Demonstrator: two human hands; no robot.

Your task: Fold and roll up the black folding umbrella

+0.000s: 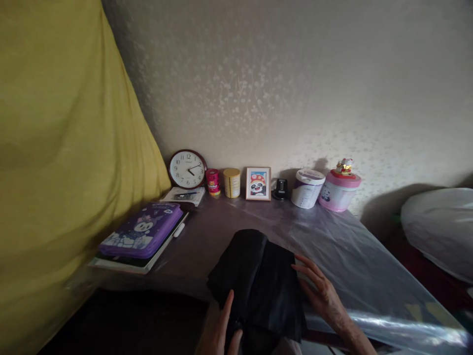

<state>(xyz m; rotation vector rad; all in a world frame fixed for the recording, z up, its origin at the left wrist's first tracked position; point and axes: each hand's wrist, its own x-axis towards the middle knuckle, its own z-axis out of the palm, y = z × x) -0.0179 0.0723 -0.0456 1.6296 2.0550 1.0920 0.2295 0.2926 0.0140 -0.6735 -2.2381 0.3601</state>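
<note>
At the near edge of the grey, plastic-covered table (207,231), the loosely spread right hand (323,293) touches one side of a slack, rumpled black fabric bundle (254,276), while the left hand (221,328), whose grip I cannot tell, flanks the other, presumably to steady it.

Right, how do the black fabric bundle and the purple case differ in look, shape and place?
The black fabric bundle looks plain; the purple case has a printed design. The bundle is creased and uneven, the case flat and neat-edged. The bundle lies between the left hand and right hand; the case lies left of both. Both are nearer than the clock.
</note>
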